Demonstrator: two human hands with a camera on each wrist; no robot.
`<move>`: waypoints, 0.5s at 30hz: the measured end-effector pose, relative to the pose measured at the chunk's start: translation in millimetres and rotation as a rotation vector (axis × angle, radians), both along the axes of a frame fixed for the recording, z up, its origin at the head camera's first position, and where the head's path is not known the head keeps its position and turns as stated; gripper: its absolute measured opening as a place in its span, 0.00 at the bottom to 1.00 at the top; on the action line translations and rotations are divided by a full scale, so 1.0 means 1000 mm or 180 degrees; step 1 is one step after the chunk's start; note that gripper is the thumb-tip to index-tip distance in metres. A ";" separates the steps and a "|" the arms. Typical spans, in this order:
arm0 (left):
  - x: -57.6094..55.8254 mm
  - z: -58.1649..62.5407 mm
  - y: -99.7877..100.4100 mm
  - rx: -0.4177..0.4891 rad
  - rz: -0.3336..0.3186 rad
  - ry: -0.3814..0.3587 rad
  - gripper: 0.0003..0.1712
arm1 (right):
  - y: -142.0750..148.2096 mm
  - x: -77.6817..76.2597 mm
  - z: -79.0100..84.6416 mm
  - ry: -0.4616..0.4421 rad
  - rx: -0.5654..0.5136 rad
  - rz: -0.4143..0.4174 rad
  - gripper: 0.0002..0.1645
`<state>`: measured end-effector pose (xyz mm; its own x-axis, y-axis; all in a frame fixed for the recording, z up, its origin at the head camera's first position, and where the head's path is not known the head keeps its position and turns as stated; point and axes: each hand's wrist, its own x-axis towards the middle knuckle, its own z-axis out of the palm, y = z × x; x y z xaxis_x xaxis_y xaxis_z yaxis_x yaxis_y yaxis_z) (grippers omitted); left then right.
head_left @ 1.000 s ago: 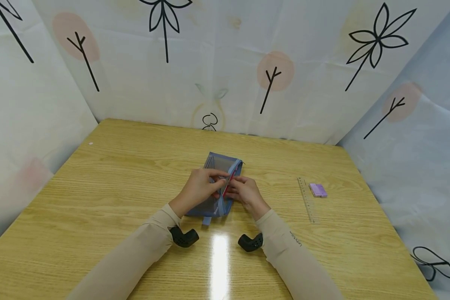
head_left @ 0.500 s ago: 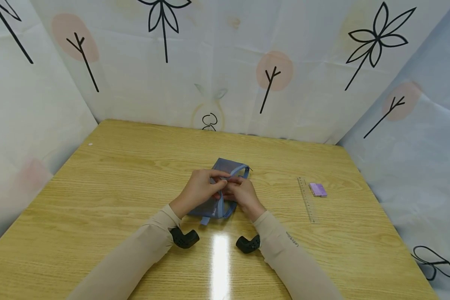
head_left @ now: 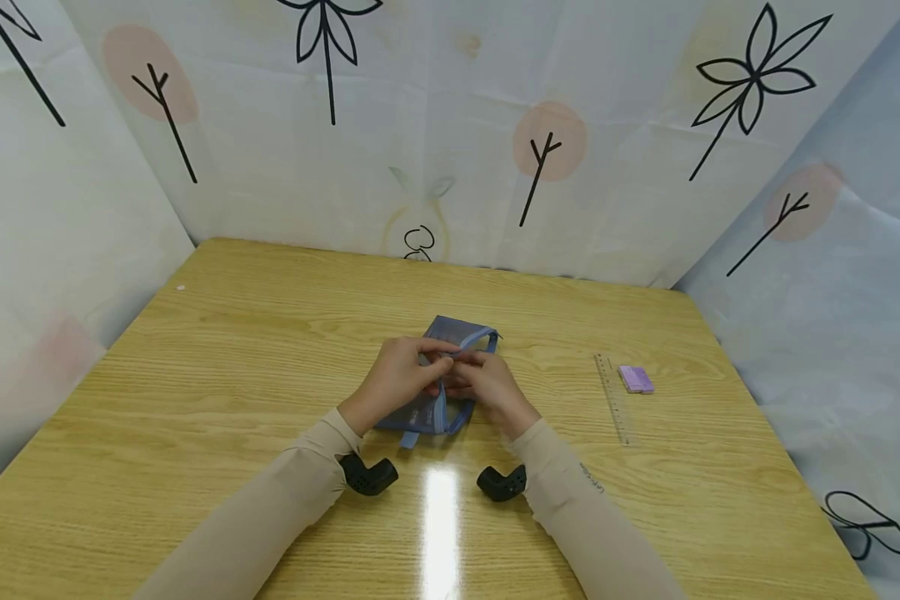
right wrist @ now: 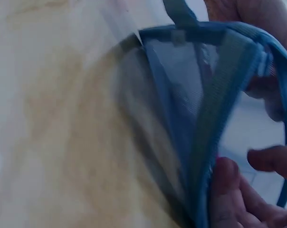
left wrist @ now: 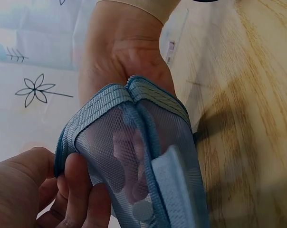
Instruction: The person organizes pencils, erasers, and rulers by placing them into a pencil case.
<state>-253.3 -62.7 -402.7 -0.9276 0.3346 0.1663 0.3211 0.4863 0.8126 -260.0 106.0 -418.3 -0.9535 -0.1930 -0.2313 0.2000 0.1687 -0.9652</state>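
Note:
A translucent blue mesh zip pouch (head_left: 420,414) stands tilted on the table, its zipped opening towards the right. My left hand (head_left: 396,371) pinches one edge of that opening. In the left wrist view, its thumb and fingers (left wrist: 78,175) grip the light blue zipper band. My right hand (head_left: 491,387) reaches into the opening. Its fingers show dimly through the mesh in the left wrist view. The right wrist view shows the right fingers (right wrist: 224,178) by the zipper edge, with a small pink-red bit at a fingertip. What they hold inside is hidden.
A clear ruler (head_left: 613,400) lies to the right on the wooden table (head_left: 270,333). Beside it is a small purple block-like item (head_left: 636,380). A tiny white scrap (head_left: 181,287) sits near the far left corner. Printed curtains (head_left: 450,150) enclose the back and sides.
The red slender thing at the pouch's opening has gone out of sight inside. The right hand went further in, then drew back slightly. The pouch turned a little to the right.

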 end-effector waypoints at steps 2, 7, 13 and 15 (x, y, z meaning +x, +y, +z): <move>0.000 0.000 0.000 0.0007 0.0020 -0.0015 0.14 | 0.005 0.000 0.005 0.0020 0.0243 0.0260 0.21; 0.000 0.001 -0.002 0.0036 0.0033 -0.0026 0.15 | 0.024 0.000 0.022 0.0184 0.0797 0.0762 0.23; -0.001 0.001 -0.004 0.0064 0.0014 -0.0002 0.16 | 0.056 -0.004 0.041 0.0457 0.1173 0.0538 0.22; -0.001 0.000 -0.004 0.0078 0.0015 0.0013 0.15 | 0.069 -0.007 0.045 0.0570 0.1401 0.0337 0.22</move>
